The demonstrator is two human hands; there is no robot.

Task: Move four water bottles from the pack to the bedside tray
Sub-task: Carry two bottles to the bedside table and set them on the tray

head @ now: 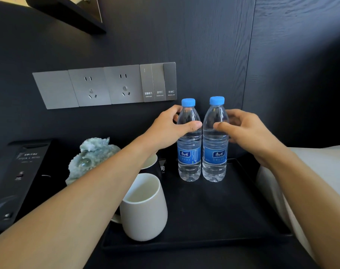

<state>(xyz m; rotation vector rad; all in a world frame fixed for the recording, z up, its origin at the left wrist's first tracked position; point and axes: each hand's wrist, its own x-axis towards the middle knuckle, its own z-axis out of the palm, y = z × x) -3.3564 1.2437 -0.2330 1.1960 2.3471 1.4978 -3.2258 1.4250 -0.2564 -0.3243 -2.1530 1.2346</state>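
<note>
Two clear water bottles with blue caps and blue labels stand upright side by side at the back of the black bedside tray (223,220). My left hand (169,129) wraps the upper part of the left bottle (189,152), thumb in front. My right hand (246,131) holds the upper part of the right bottle (214,152), thumb on its front and fingers behind. Both bottle bases rest on the tray. The pack is out of view.
A white mug (144,208) stands at the tray's front left, with a second mug (149,162) mostly hidden behind my left forearm. A pale green stone carving (91,156) and a black phone unit (19,177) sit to the left. White bedding (320,166) borders the right. Wall sockets (107,86) are behind.
</note>
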